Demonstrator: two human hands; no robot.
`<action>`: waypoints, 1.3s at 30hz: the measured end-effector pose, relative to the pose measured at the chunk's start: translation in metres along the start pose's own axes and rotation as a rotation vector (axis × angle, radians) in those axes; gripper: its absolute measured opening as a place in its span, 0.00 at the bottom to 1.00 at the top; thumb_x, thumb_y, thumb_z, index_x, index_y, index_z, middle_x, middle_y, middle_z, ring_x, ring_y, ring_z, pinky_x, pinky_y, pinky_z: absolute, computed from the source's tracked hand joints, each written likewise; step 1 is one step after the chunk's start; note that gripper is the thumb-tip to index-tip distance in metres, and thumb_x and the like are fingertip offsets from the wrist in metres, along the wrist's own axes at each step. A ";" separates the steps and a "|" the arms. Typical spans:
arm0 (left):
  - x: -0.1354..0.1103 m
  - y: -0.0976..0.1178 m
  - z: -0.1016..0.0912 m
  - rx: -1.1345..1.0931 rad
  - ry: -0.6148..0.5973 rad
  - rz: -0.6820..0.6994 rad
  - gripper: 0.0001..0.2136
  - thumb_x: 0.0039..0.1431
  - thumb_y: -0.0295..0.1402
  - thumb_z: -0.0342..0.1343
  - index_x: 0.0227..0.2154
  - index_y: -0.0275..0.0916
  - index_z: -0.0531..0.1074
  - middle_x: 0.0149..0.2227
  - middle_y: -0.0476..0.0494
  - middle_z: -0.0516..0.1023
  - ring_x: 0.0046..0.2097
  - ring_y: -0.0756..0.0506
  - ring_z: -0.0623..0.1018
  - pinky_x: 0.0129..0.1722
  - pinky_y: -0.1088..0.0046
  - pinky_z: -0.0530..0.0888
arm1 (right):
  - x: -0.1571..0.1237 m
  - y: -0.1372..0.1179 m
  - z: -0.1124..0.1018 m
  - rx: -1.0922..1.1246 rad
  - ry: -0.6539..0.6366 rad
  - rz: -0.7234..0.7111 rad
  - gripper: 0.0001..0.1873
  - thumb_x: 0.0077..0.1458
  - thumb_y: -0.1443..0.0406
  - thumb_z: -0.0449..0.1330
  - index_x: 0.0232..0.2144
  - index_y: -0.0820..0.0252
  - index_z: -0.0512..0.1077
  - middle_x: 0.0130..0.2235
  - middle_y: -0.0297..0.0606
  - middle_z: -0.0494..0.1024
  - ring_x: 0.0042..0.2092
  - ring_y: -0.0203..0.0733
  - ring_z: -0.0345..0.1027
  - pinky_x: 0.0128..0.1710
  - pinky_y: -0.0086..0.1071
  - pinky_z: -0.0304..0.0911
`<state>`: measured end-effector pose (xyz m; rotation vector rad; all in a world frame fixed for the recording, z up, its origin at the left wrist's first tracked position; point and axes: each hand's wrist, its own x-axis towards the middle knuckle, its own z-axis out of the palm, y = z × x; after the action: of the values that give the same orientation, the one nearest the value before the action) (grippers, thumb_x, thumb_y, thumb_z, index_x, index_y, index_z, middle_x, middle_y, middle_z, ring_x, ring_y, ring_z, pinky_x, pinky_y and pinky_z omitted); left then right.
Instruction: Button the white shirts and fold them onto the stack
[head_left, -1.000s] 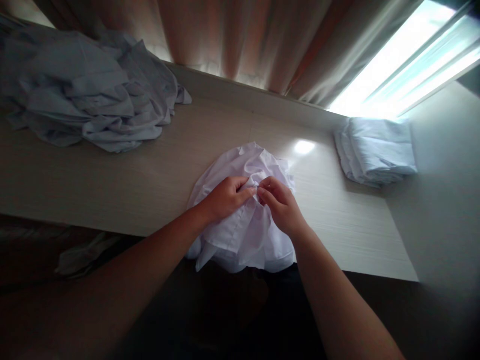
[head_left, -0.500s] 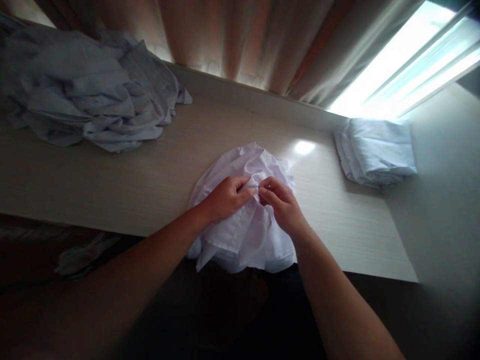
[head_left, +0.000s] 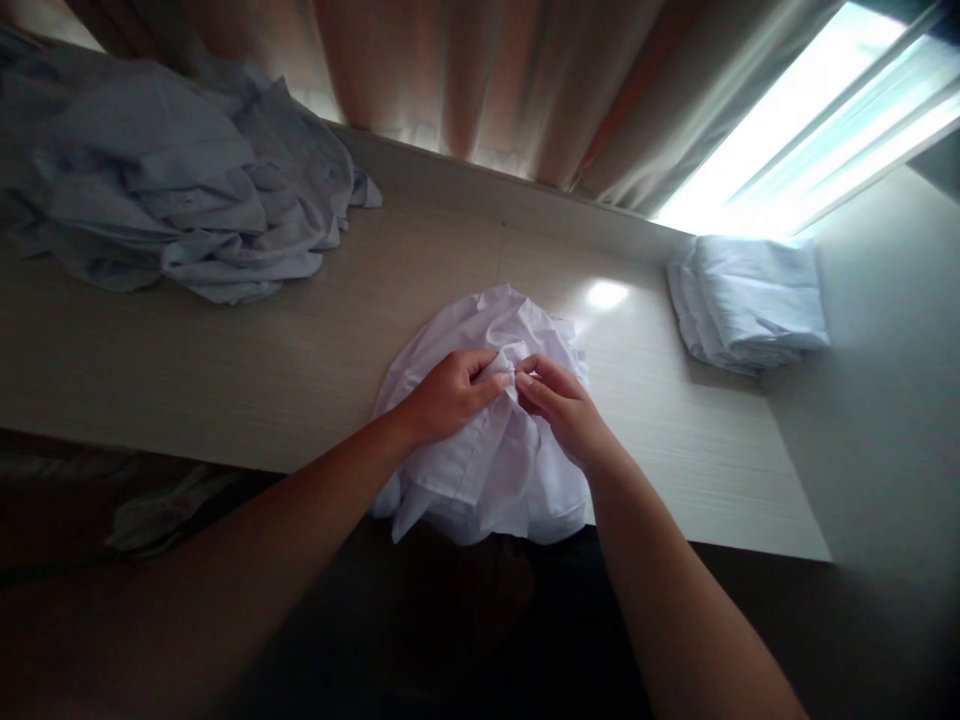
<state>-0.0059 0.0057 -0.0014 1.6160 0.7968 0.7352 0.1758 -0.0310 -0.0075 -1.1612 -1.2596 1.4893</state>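
A crumpled white shirt (head_left: 487, 470) lies at the near edge of a pale wooden table (head_left: 247, 370), part of it hanging over the edge. My left hand (head_left: 448, 395) rests on it and pinches a fold of the cloth. My right hand (head_left: 564, 410) pinches the same fold from the other side. The fingertips of both hands meet at the middle of the shirt.
A loose heap of pale blue-grey garments (head_left: 172, 190) fills the table's far left. A folded stack of white garments (head_left: 750, 300) sits at the far right against the wall. Curtains (head_left: 525, 80) hang behind, with a bright window at the upper right.
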 end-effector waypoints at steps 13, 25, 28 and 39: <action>-0.001 0.003 0.001 -0.001 0.008 0.006 0.12 0.61 0.40 0.51 0.29 0.35 0.68 0.28 0.51 0.65 0.30 0.51 0.66 0.29 0.76 0.62 | -0.003 -0.006 -0.005 0.025 -0.054 0.109 0.15 0.57 0.53 0.62 0.31 0.56 0.66 0.27 0.28 0.65 0.28 0.33 0.60 0.27 0.28 0.57; -0.002 0.004 0.003 -0.050 0.002 0.008 0.12 0.61 0.40 0.52 0.29 0.36 0.69 0.28 0.51 0.67 0.29 0.52 0.65 0.28 0.76 0.62 | -0.003 -0.003 -0.005 0.096 -0.075 0.130 0.14 0.57 0.53 0.62 0.32 0.55 0.67 0.29 0.31 0.66 0.30 0.35 0.61 0.30 0.30 0.60; -0.002 0.005 0.003 -0.073 0.002 0.011 0.12 0.61 0.40 0.52 0.30 0.36 0.69 0.28 0.51 0.67 0.29 0.51 0.66 0.28 0.76 0.62 | -0.003 -0.002 -0.006 0.099 -0.077 0.146 0.13 0.57 0.53 0.61 0.32 0.56 0.68 0.29 0.32 0.66 0.31 0.36 0.61 0.30 0.30 0.61; 0.002 0.002 -0.006 0.006 0.044 -0.054 0.13 0.61 0.42 0.52 0.31 0.36 0.72 0.29 0.49 0.71 0.31 0.50 0.69 0.28 0.76 0.64 | -0.004 -0.004 -0.004 0.071 -0.084 0.112 0.11 0.57 0.56 0.63 0.30 0.56 0.69 0.30 0.32 0.66 0.31 0.35 0.58 0.30 0.30 0.57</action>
<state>-0.0093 0.0103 0.0013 1.5825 0.8725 0.7326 0.1805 -0.0332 -0.0037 -1.1493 -1.2044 1.6672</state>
